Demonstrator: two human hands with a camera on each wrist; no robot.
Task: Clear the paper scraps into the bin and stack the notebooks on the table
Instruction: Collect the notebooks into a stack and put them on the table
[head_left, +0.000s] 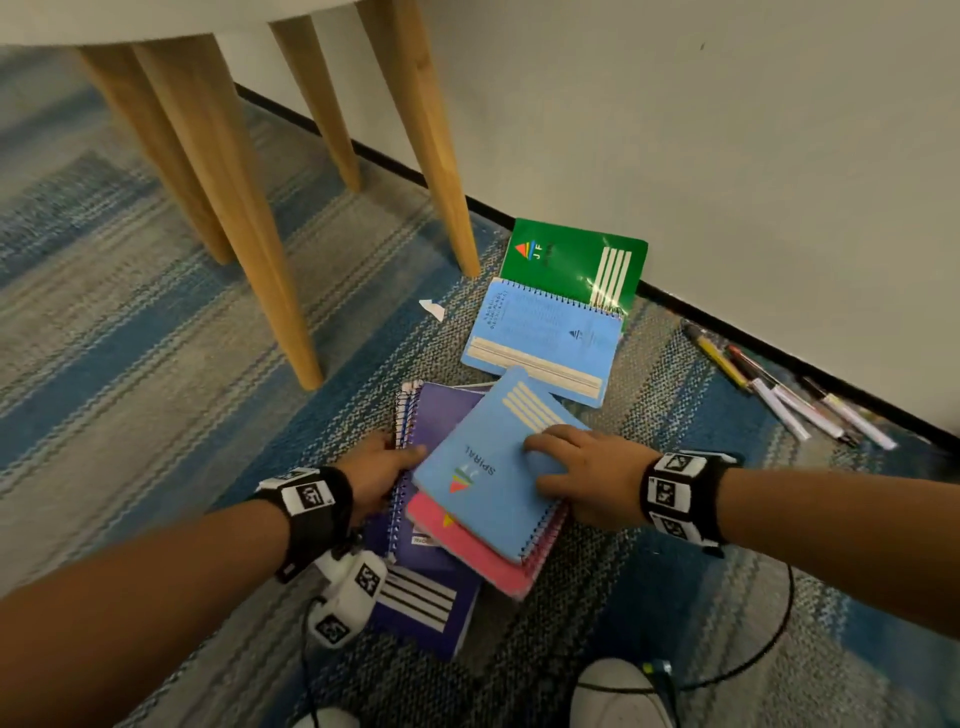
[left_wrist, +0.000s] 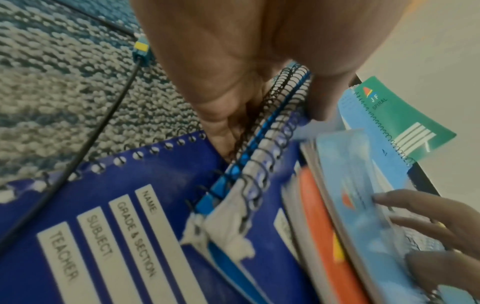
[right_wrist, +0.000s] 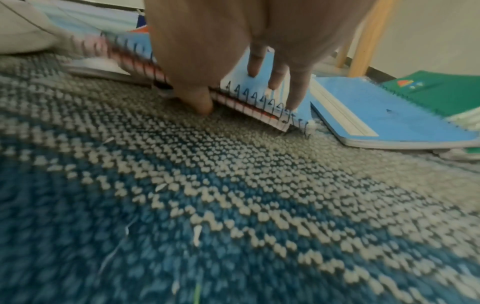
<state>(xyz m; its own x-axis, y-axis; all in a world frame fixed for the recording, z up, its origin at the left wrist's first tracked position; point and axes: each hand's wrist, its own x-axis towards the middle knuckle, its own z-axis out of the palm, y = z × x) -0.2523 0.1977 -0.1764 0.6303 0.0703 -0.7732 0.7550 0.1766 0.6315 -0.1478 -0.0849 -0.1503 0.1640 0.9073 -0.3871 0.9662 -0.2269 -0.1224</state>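
A pile of spiral notebooks lies on the carpet: a light blue one on top, a pink one under it, purple ones below. My left hand grips the spiral edge of the purple notebooks, thumb on top. My right hand holds the right side of the light blue and pink notebooks, fingers on the cover and thumb under the spiral edge. Beyond lie another light blue notebook and a green one. A white paper scrap lies near the table leg.
Wooden table legs stand at the left and back. Several pens and markers lie along the wall at the right. A dark blue notebook sits nearest me. My white shoes and a black cable are at the bottom.
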